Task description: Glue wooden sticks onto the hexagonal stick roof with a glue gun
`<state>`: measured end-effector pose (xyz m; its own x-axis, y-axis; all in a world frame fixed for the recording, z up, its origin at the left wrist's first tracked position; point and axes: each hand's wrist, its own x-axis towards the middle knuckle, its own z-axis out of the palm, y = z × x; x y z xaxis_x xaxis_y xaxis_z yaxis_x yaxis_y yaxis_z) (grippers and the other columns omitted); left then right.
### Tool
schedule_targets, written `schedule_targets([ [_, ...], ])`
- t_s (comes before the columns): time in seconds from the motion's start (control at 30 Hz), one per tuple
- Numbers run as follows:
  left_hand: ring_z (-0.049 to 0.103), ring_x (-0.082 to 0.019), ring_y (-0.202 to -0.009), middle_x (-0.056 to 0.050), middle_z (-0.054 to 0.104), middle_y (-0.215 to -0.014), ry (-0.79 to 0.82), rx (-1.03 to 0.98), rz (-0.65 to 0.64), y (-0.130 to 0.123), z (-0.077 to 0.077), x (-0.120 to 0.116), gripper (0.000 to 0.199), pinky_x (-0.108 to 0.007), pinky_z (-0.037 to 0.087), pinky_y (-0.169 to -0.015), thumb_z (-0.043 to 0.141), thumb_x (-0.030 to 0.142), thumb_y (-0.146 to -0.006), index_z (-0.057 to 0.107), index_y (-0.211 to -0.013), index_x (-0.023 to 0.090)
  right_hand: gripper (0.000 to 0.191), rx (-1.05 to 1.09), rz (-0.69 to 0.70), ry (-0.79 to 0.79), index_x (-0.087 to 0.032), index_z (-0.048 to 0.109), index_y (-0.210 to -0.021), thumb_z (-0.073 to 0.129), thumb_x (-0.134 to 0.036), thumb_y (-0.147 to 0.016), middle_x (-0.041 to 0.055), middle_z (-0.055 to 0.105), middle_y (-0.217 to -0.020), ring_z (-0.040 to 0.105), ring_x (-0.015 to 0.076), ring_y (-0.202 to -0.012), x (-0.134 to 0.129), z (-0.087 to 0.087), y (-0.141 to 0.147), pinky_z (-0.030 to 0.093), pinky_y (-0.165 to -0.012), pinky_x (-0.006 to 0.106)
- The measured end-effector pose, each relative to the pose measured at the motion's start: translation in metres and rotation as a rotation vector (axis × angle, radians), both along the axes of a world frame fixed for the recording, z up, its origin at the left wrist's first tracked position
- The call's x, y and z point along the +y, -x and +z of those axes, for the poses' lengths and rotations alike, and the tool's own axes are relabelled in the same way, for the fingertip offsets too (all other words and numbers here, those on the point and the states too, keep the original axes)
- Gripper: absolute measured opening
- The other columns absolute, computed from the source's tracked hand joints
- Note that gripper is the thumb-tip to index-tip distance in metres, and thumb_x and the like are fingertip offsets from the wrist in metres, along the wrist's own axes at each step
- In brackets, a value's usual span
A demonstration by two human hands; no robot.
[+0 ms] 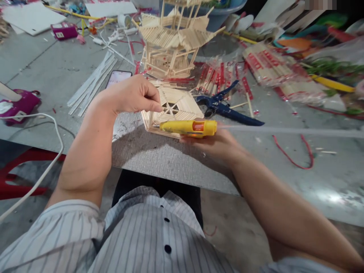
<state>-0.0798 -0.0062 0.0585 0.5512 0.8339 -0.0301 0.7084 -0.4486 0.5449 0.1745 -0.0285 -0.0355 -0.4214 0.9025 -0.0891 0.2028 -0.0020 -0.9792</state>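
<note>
My right hand (212,146) is wrapped around a yellow hot glue gun (186,128) with an orange window in its side. The gun's metal tip points left, low over the near edge of a flat hexagonal panel of wooden sticks (184,102). A long translucent glue stick (270,130) runs out of its back end to the right. My left hand (139,94) is above the panel's left side, thumb and fingers pinched together near the spoked centre. Whatever lies between those fingertips is too small to make out.
Behind the panel stands a tiered stick pavilion (170,38). Blue cutting pliers (227,108) lie at the panel's right, near bagged sticks (264,62). Left are glue sticks (91,83), a phone (119,77) and a white cable (58,132). The table's front edge is close to my body.
</note>
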Motion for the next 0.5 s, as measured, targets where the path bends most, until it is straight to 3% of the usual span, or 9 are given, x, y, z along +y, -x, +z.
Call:
schedule_targets([
  [0.07,0.038,-0.004,-0.054,0.005,0.040,-0.053,0.006,0.002,0.001,0.000,0.000,0.000,0.028,-0.022,0.026,-0.059,0.061,0.034,-0.076,0.069,-0.077,0.007,0.027,0.063,0.000,0.101,-0.026,0.063,-0.074,0.073,-0.049,-0.063,0.0016,0.069,-0.088,0.067,0.0223,-0.086,0.001,-0.001,0.002,0.059,-0.078,0.041],
  [0.13,0.037,-0.004,-0.054,0.005,0.041,-0.053,0.020,-0.001,0.004,0.000,0.001,0.000,0.028,-0.023,0.026,-0.059,0.061,0.033,-0.076,0.069,-0.077,0.007,0.028,0.081,-0.008,0.100,-0.025,0.061,-0.071,0.073,-0.050,-0.064,0.0017,0.067,-0.086,0.066,0.0219,-0.085,-0.002,0.000,0.004,0.059,-0.077,0.039],
  [0.37,0.037,-0.004,-0.053,0.005,0.040,-0.052,0.057,-0.023,0.021,-0.001,0.002,-0.001,0.028,-0.023,0.026,-0.058,0.062,0.035,-0.075,0.068,-0.074,0.007,0.026,-0.173,0.039,-0.239,-0.025,0.062,-0.074,0.079,-0.043,-0.064,0.0045,0.065,-0.084,0.063,0.0284,-0.096,-0.015,0.002,0.007,0.056,-0.077,0.041],
  [0.5,0.038,-0.003,-0.052,0.006,0.038,-0.051,0.032,-0.043,0.002,-0.001,0.001,-0.001,0.028,-0.023,0.026,-0.058,0.062,0.035,-0.075,0.068,-0.073,0.008,0.028,-0.187,0.050,-0.260,-0.025,0.062,-0.074,0.078,-0.046,-0.065,0.0052,0.065,-0.085,0.061,0.0314,-0.101,-0.014,0.002,0.009,0.055,-0.078,0.043],
])
